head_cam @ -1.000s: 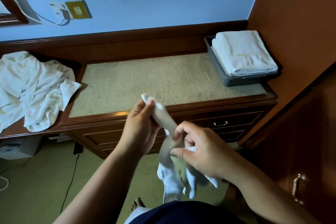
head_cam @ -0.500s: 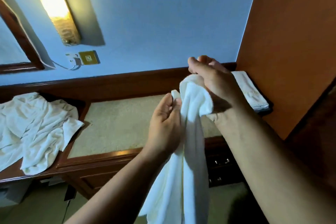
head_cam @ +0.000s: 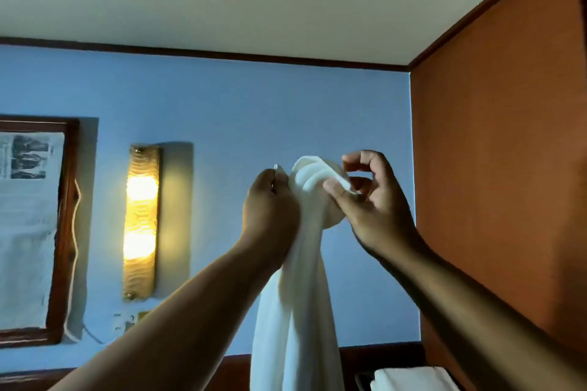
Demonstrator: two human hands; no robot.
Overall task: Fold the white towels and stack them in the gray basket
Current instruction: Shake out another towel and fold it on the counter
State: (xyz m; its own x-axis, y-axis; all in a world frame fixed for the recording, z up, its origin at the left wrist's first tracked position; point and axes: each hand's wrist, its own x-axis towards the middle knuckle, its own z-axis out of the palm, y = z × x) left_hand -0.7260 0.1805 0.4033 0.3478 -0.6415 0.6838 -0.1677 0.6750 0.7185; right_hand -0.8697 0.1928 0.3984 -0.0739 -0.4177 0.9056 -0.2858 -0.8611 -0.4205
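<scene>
Blue wall (head_cam: 222,98); towel (head_cam: 301,311) in both upraised hands (head_cam: 270,203) (head_cam: 374,200)

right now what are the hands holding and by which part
One white towel, held up by its bunched top end: the left hand pinches an edge tip, the right hand pinches a fold beside it; the rest hangs down.

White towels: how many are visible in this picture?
2. A hanging towel is held up by the left hand and right hand; a folded towel shows at the bottom right edge. More may be hidden below the frame.
</scene>
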